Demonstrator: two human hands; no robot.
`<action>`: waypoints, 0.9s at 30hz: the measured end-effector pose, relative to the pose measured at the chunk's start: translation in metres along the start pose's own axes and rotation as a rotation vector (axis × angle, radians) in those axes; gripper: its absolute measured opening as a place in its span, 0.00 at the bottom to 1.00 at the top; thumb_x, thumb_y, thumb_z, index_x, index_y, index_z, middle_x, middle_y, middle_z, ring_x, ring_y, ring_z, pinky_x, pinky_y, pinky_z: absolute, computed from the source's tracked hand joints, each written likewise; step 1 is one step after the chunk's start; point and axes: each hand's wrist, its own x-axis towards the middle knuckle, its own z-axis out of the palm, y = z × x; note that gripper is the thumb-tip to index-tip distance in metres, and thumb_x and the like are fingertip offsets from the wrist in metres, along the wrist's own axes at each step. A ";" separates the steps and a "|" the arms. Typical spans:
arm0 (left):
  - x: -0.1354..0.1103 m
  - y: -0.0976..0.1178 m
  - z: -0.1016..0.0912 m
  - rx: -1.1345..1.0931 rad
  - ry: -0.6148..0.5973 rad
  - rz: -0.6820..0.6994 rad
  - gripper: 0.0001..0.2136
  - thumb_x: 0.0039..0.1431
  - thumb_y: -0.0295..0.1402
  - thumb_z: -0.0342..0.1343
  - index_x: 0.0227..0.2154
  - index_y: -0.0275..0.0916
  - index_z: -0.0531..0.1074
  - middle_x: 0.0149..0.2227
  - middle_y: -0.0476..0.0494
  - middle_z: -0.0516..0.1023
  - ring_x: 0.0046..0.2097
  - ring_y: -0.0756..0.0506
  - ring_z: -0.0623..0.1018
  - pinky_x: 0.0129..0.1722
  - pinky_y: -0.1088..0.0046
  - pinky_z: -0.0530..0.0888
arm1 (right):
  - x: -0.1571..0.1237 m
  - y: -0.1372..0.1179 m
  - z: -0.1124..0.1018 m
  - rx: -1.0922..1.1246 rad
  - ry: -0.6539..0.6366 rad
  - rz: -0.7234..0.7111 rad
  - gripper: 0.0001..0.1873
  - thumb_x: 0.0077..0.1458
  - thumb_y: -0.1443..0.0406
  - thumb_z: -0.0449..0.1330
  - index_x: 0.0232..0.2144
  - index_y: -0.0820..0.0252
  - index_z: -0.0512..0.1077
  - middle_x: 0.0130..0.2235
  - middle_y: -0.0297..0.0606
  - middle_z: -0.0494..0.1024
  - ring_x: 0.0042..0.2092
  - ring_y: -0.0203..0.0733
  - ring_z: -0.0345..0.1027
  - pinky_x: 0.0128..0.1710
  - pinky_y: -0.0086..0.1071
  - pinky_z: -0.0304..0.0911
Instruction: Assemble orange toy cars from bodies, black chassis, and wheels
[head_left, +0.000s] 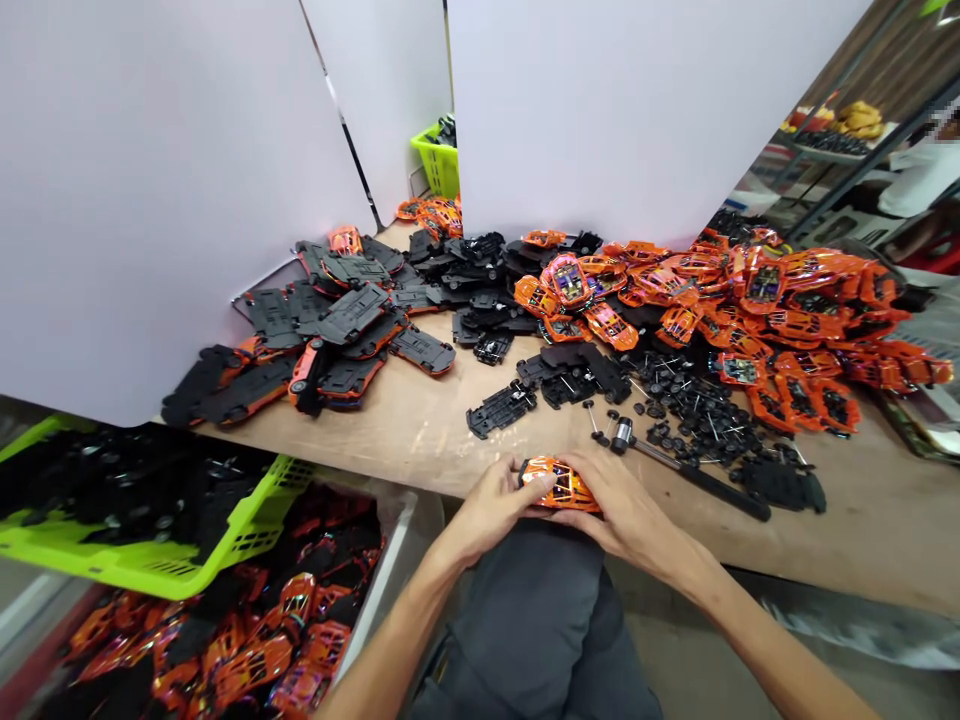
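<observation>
The left hand (487,505) and right hand (626,505) held an orange toy car shell (561,485) between curled fingers (577,465), steadying it from both sides, black wheels (697,420) piled at 1 o'clock.

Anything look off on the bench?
Loose wheels and axles lie spilled across the table, unsorted, unlike the heaped orange car shells. A black-handled tool sits among them, just beyond the car shell held by the left hand and right hand.

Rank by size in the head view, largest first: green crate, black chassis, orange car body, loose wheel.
Lime-green plastic crate; orange toy car body and black toy car chassis, unsure since the body sits nearer the camera; loose black wheel smallest.
</observation>
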 end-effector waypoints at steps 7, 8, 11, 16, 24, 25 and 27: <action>0.002 -0.003 -0.001 -0.037 0.024 -0.037 0.23 0.49 0.45 0.74 0.37 0.38 0.68 0.40 0.43 0.82 0.43 0.40 0.83 0.44 0.61 0.82 | 0.003 -0.003 0.007 -0.156 -0.063 0.025 0.30 0.69 0.52 0.59 0.66 0.56 0.60 0.60 0.54 0.73 0.63 0.64 0.66 0.62 0.62 0.64; 0.003 -0.005 -0.001 -0.040 0.037 -0.038 0.24 0.49 0.44 0.75 0.37 0.38 0.68 0.39 0.43 0.82 0.42 0.41 0.83 0.44 0.61 0.82 | 0.002 -0.003 0.009 -0.189 -0.063 0.020 0.32 0.68 0.51 0.58 0.66 0.58 0.60 0.60 0.56 0.73 0.63 0.65 0.66 0.62 0.63 0.63; 0.006 -0.009 0.001 -0.022 0.073 -0.027 0.24 0.48 0.45 0.75 0.36 0.38 0.67 0.36 0.45 0.81 0.40 0.42 0.83 0.42 0.63 0.82 | 0.001 -0.003 0.015 -0.270 -0.056 -0.004 0.35 0.68 0.49 0.58 0.67 0.64 0.59 0.60 0.61 0.72 0.63 0.67 0.66 0.63 0.64 0.61; 0.005 -0.013 -0.002 0.042 0.076 0.031 0.25 0.48 0.46 0.75 0.35 0.39 0.66 0.36 0.46 0.81 0.39 0.43 0.82 0.42 0.64 0.82 | 0.003 -0.008 0.000 -0.247 -0.032 -0.026 0.35 0.67 0.49 0.60 0.66 0.63 0.60 0.60 0.59 0.73 0.63 0.65 0.66 0.64 0.62 0.59; -0.002 -0.007 -0.004 0.335 -0.083 0.244 0.19 0.57 0.44 0.69 0.46 0.40 0.75 0.45 0.42 0.82 0.49 0.41 0.80 0.51 0.67 0.76 | -0.029 0.007 -0.011 0.499 0.265 0.293 0.16 0.67 0.53 0.61 0.51 0.53 0.70 0.49 0.40 0.77 0.51 0.47 0.73 0.53 0.39 0.70; 0.000 -0.006 0.000 0.418 -0.108 0.261 0.19 0.58 0.44 0.68 0.47 0.40 0.76 0.46 0.41 0.82 0.50 0.40 0.80 0.52 0.67 0.76 | -0.034 0.009 -0.005 0.559 0.289 0.321 0.15 0.67 0.53 0.62 0.49 0.53 0.70 0.47 0.39 0.77 0.50 0.46 0.74 0.52 0.38 0.71; 0.004 -0.007 0.009 0.548 -0.101 0.288 0.18 0.57 0.44 0.68 0.46 0.40 0.79 0.44 0.42 0.83 0.47 0.41 0.80 0.48 0.69 0.76 | -0.041 0.013 0.004 0.602 0.330 0.357 0.16 0.65 0.53 0.63 0.49 0.54 0.71 0.47 0.38 0.77 0.50 0.46 0.73 0.53 0.37 0.70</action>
